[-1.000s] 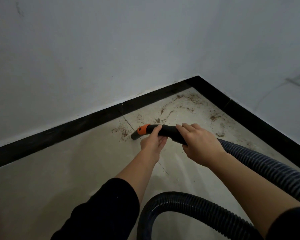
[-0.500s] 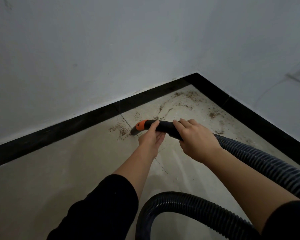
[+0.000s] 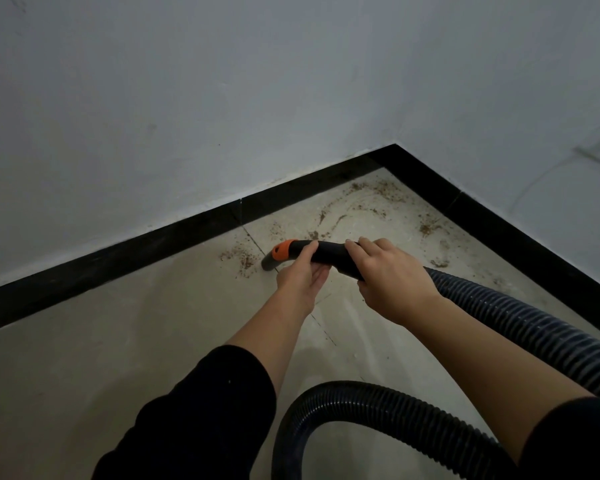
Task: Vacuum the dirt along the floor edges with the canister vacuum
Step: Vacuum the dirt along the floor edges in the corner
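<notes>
My left hand [image 3: 300,277] and right hand [image 3: 394,284] both clamp the black curved vacuum handle with orange collar [image 3: 328,252], left ahead. Its grey tip [image 3: 267,264] meets brown crumbly dirt [image 3: 245,259] just beyond my left hand. Mid-pass, I judge; next I'd steer along the black skirting [image 3: 187,233] toward the corner [image 3: 395,152].

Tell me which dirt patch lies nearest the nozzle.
The patch just left of the nozzle, by the baseboard; the others lie farther right.

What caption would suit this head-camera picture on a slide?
Left hand and right hand grip the vacuum nozzle, tip down at brown dirt near the black baseboard.
</notes>
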Demonstrator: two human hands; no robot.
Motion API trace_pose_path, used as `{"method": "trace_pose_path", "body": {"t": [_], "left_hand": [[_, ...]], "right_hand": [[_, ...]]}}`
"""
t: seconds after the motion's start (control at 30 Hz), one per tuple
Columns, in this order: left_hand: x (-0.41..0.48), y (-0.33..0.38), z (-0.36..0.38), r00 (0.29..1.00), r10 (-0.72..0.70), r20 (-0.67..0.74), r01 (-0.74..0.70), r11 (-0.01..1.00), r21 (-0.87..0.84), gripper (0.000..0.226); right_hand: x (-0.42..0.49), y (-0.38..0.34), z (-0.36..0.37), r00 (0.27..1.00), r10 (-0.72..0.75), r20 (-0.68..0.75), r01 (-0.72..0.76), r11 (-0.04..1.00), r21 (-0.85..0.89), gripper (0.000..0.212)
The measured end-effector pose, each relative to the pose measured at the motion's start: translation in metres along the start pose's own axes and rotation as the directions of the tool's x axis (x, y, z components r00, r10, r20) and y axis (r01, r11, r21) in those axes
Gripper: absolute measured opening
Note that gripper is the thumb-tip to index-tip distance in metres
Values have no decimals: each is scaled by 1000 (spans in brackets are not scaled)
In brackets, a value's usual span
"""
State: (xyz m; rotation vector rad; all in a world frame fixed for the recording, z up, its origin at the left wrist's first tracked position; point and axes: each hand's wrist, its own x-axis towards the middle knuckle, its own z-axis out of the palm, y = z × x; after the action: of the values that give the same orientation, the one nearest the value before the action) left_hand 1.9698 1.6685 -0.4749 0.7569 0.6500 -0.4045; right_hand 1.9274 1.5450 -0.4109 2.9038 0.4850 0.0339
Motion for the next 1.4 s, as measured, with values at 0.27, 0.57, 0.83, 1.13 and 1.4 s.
{"method": "trace_pose_path", "body": {"t": [0.27,0.57,0.83,1.13,1.4], "left_hand": [[1,5,-6,1000,13,-19,-13,1000,-4,36],[-2,10,-14,999,14,-48,-14,1000,-7,27],[-5,16,-24,994,35,-104,-36,999,-6,29],[-6,22,-30,991,42,-123,-44,999,-11,22],[1,20,-25,998,22,-63,-23,1000,-13,32]], "right_hand": [[5,-6,1,1000,-14,4,14,1000,-2,58],[6,-12,-2,999,-38,-2,38,999,7,58],[9,-23,-2,998,-56,-7,56,998,22,56],[13,-30,-3,997,-77,-11,77,997,25,55],[15,-24,-5,998,-64,-4,64,998,-4,55]]}}
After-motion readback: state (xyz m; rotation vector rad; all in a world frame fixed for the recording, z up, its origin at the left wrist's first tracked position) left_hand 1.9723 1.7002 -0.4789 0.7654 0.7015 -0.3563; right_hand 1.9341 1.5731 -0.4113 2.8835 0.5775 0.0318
